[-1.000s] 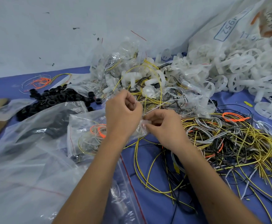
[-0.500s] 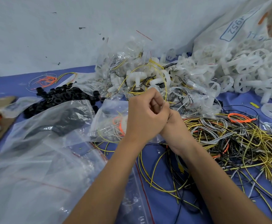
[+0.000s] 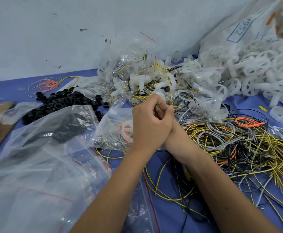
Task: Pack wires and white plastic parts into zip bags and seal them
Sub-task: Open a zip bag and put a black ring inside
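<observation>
The left hand (image 3: 151,121) is curling its fingers round the top edge of a filled zip bag (image 3: 115,130) lying just left of it on the blue table (image 3: 169,216), while the right hand (image 3: 171,130) is sitting largely hidden behind it, its grip not discernible. Sealed bags (image 3: 154,84) are piling up behind, yet loose wires (image 3: 234,145), white plastic parts (image 3: 255,73) and empty bags (image 3: 41,165) are remaining, suggesting the task is partway through. Compared with a second earlier, the hands, then apart along the bag's mouth, are now meeting.
</observation>
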`<state>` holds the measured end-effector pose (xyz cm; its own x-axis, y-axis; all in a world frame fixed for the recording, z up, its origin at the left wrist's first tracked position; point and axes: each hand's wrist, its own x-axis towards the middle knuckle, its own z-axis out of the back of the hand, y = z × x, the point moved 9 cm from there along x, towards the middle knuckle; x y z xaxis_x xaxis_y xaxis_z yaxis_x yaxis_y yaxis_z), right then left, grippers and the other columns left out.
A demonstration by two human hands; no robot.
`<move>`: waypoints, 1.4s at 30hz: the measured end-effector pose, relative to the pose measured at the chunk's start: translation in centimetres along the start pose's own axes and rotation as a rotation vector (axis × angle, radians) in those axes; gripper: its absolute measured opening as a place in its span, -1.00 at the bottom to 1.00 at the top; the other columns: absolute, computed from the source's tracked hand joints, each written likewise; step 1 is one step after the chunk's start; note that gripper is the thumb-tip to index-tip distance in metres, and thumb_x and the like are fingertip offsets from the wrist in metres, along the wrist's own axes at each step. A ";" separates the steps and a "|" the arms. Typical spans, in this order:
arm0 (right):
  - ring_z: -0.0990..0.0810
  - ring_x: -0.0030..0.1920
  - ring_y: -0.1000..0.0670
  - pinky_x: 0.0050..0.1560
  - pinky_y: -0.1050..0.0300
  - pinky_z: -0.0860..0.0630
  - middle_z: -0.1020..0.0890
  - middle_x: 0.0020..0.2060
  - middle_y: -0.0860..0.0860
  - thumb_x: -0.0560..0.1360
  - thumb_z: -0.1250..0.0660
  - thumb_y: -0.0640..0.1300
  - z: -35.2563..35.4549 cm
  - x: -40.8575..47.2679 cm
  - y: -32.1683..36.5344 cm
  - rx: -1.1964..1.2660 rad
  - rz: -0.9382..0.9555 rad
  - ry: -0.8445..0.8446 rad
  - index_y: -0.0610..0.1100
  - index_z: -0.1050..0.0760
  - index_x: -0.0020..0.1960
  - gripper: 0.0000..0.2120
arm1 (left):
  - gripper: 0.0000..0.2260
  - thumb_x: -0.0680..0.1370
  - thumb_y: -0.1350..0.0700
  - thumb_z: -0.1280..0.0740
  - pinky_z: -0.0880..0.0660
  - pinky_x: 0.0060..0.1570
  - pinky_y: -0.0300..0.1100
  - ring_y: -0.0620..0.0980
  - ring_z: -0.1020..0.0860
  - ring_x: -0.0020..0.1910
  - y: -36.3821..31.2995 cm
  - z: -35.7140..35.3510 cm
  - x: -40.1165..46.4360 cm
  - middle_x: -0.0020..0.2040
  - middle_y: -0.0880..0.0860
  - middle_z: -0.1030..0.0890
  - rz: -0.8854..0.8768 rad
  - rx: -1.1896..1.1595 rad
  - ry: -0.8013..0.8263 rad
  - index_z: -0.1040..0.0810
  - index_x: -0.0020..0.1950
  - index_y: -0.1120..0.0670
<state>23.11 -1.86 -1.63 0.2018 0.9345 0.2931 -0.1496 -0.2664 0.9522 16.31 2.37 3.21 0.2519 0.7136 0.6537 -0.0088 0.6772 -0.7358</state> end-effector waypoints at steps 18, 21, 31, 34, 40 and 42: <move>-0.47 0.20 -0.19 0.20 -0.03 -0.40 -0.62 0.12 -0.14 0.60 -0.23 -0.25 16.7 -3.1 5.6 -0.967 -0.055 -1.055 -0.16 -0.58 0.21 -0.76 | -0.74 0.56 0.08 -0.41 -0.37 -0.37 -0.38 -0.17 -0.44 -0.40 5.8 -1.5 -1.3 -0.36 -0.11 -0.53 0.177 0.143 0.184 -0.44 -0.29 -0.03; -0.49 0.23 -0.26 0.18 -0.06 -0.44 -0.59 0.20 -0.19 0.61 -0.19 -0.26 19.7 -2.3 5.2 -1.028 -0.213 -1.001 -0.15 -0.57 0.28 -0.70 | -0.76 0.55 0.06 -0.41 -0.37 -0.37 -0.37 -0.19 -0.44 -0.41 5.8 -1.4 -1.3 -0.35 -0.09 -0.54 0.172 0.144 0.173 -0.45 -0.29 -0.01; -0.65 0.08 -0.20 -0.01 0.10 -0.50 -0.70 0.08 -0.20 0.56 -0.41 -0.18 22.5 0.7 2.4 -1.016 -0.456 -0.626 -0.18 -0.66 0.16 -0.81 | -0.74 0.55 0.10 -0.43 -0.36 -0.40 -0.35 -0.15 -0.42 -0.42 5.7 -1.3 -1.3 -0.37 -0.03 -0.53 0.212 0.178 0.158 -0.46 -0.30 0.01; -0.61 -0.06 -0.13 -0.09 0.13 -0.44 -0.69 0.00 -0.15 0.56 -0.41 -0.16 22.4 0.9 2.6 -0.977 -0.413 -0.589 -0.17 -0.64 0.11 -0.85 | -0.74 0.55 0.10 -0.42 -0.34 -0.39 -0.30 -0.06 -0.45 -0.40 5.7 -0.8 -1.3 -0.43 -0.02 -0.50 0.232 0.268 0.118 -0.47 -0.30 0.04; -0.63 -0.13 0.01 -0.01 0.09 -0.57 -0.65 -0.14 0.02 0.56 -0.34 -0.13 21.9 -1.2 7.2 -0.795 -0.009 -0.975 -0.17 -0.59 0.06 -0.86 | -0.79 0.55 0.11 -0.37 -0.42 -0.32 -0.03 0.03 -0.50 -0.33 5.7 1.2 -1.4 -0.37 0.00 -0.53 0.332 0.478 -0.025 -0.48 -0.28 0.09; -0.62 -0.22 0.08 -0.11 0.17 -0.58 -0.62 -0.18 0.07 0.56 -0.32 -0.13 20.9 -2.2 8.2 -0.696 0.116 -1.070 -0.16 -0.56 0.05 -0.87 | -0.79 0.55 0.12 -0.36 -0.33 -0.38 -0.08 0.01 -0.48 -0.35 5.9 2.0 -1.3 -0.38 0.00 -0.52 0.361 0.488 -0.066 -0.47 -0.28 0.10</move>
<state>41.69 -11.07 7.30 0.7792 0.1735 0.6022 -0.6252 0.1490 0.7661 14.01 5.74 -1.65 0.0895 0.9125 0.3992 -0.5287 0.3832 -0.7574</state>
